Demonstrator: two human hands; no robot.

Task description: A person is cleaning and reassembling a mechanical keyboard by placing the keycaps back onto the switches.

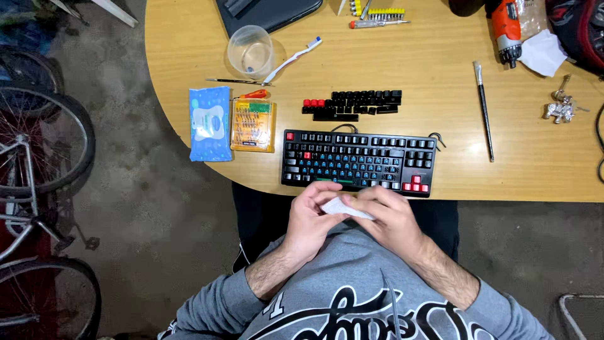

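Both hands meet over my lap, just in front of the table edge. My left hand (313, 219) and my right hand (390, 217) pinch a small folded white wipe (344, 207) between their fingers. Directly beyond them lies a black keyboard (358, 162) with a few red keys and several keycaps taken off. A row of loose black and red keycaps (352, 104) sits behind the keyboard.
On the wooden table (428, 69): a blue pack of wipes (209, 123), an orange screwdriver bit set (253, 124), a clear plastic cup (250, 50), a toothbrush (292, 60), a long paintbrush (483, 110), an orange electric screwdriver (505, 31), keys (560, 108). A bicycle (38, 164) stands at left.
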